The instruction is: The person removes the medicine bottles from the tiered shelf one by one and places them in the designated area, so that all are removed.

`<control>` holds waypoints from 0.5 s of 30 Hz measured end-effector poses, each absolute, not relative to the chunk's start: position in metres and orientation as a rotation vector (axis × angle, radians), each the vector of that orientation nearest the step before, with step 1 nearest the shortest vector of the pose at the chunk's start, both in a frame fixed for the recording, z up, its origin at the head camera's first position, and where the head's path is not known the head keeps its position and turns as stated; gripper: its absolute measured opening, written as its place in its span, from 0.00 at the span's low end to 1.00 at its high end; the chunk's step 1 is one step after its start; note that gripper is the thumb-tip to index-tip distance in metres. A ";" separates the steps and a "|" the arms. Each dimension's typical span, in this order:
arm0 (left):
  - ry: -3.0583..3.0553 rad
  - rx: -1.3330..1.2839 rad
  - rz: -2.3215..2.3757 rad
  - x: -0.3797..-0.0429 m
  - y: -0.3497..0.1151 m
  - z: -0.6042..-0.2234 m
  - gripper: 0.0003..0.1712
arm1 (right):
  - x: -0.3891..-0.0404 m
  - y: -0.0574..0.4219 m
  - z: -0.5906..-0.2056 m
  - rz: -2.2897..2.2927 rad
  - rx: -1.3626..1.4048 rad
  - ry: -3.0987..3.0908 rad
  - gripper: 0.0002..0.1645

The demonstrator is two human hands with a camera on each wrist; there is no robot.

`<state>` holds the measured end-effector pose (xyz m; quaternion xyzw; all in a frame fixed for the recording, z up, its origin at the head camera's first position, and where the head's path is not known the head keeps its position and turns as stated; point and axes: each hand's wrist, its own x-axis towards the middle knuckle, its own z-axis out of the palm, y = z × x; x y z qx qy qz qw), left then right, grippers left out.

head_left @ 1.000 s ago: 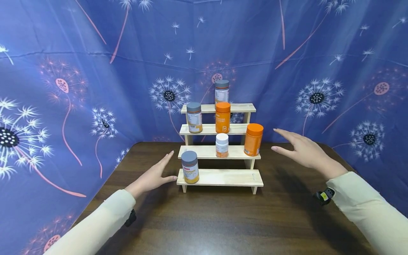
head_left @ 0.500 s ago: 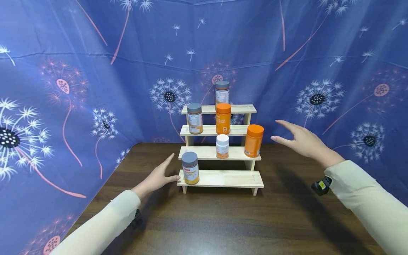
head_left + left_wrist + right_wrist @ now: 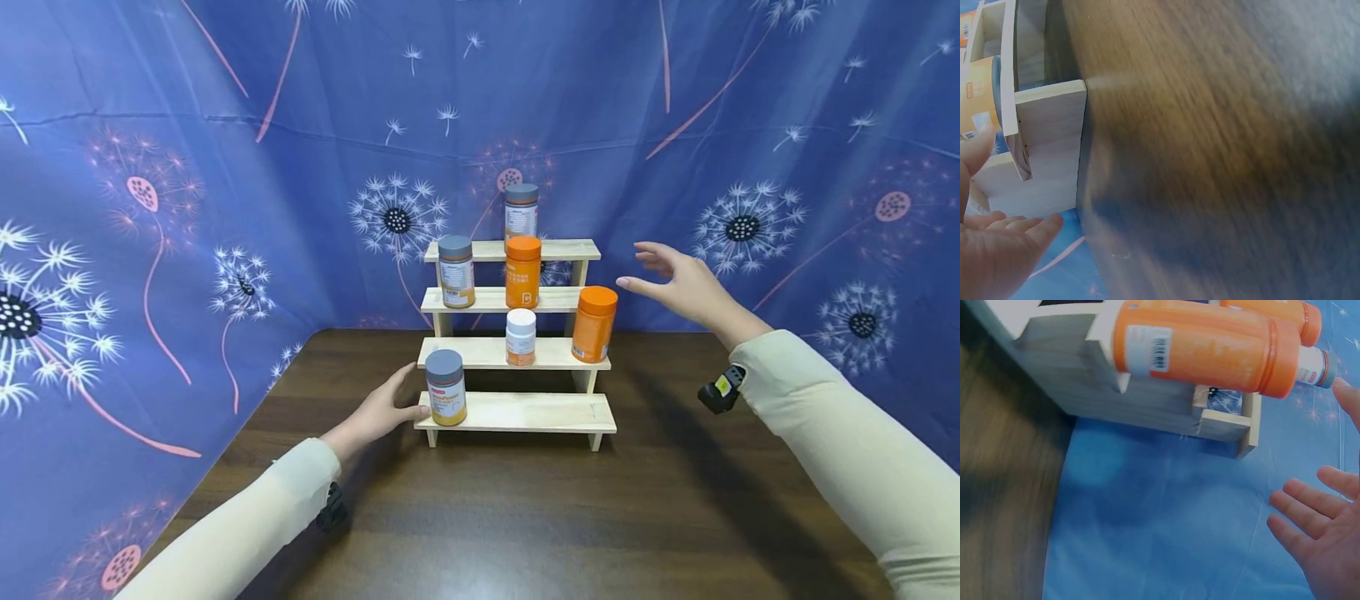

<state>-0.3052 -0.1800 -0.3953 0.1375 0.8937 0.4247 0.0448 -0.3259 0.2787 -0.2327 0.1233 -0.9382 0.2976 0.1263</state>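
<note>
My left hand [image 3: 382,410] reaches beside a grey-lidded supplement bottle [image 3: 447,388] on the left end of the lowest shelf. Its thumb is close to the bottle; contact cannot be told. In the left wrist view, the fingers [image 3: 1038,232] are extended by the wooden stand [image 3: 1050,144]. My right hand [image 3: 686,287] hovers right of an orange bottle [image 3: 595,327] standing at the right end of the second shelf. Thumb and fingers are spread apart and hold nothing. In the right wrist view, that orange bottle [image 3: 1197,347] is apart from the hand [image 3: 1329,531].
A small white-capped bottle [image 3: 521,338] stands mid second shelf. On the third are a grey-lidded bottle [image 3: 456,273] and an orange bottle [image 3: 522,275]. Another grey-lidded bottle [image 3: 521,212] tops the stand. Behind the brown table [image 3: 480,517] hangs a blue dandelion-print cloth [image 3: 600,108].
My left hand has moved slightly right, closer to the lowest bottle. The right hand has risen and shifted left towards the stand, its fingers bending a little. The bottles stay in place.
</note>
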 end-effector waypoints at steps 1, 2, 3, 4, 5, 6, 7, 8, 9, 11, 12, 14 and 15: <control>2.728 0.416 1.306 -0.306 -0.180 -0.396 0.54 | -0.328 0.277 -0.230 0.897 0.358 -2.729 0.53; 2.724 0.405 1.314 -0.306 -0.180 -0.396 0.53 | -0.330 0.275 -0.228 0.922 0.358 -2.728 0.54; 2.719 0.395 1.321 -0.306 -0.181 -0.397 0.52 | -0.332 0.273 -0.225 0.945 0.360 -2.723 0.54; 2.711 0.384 1.330 -0.307 -0.181 -0.398 0.52 | -0.333 0.271 -0.223 0.964 0.363 -2.720 0.54; 2.706 0.376 1.335 -0.307 -0.181 -0.399 0.52 | -0.335 0.269 -0.222 0.981 0.368 -2.716 0.54; 2.701 0.372 1.334 -0.308 -0.181 -0.400 0.51 | -0.337 0.266 -0.220 0.997 0.375 -2.716 0.54; 2.695 0.372 1.333 -0.308 -0.181 -0.401 0.51 | -0.338 0.263 -0.219 1.011 0.380 -2.718 0.54; 2.688 0.369 1.333 -0.308 -0.181 -0.402 0.50 | -0.340 0.261 -0.218 1.018 0.384 -2.721 0.54; 2.682 0.370 1.330 -0.308 -0.181 -0.403 0.50 | -0.341 0.258 -0.218 1.023 0.390 -2.724 0.54; 2.666 0.368 1.332 -0.308 -0.181 -0.404 0.48 | -0.344 0.252 -0.216 1.033 0.399 -2.739 0.54; 2.656 0.363 1.336 -0.308 -0.181 -0.404 0.47 | -0.346 0.249 -0.215 1.035 0.397 -2.749 0.53; 2.636 0.342 1.348 -0.307 -0.180 -0.404 0.45 | -0.350 0.243 -0.212 1.035 0.392 -2.761 0.53; 2.621 0.328 1.363 -0.306 -0.179 -0.404 0.43 | -0.351 0.240 -0.210 1.044 0.392 -2.763 0.52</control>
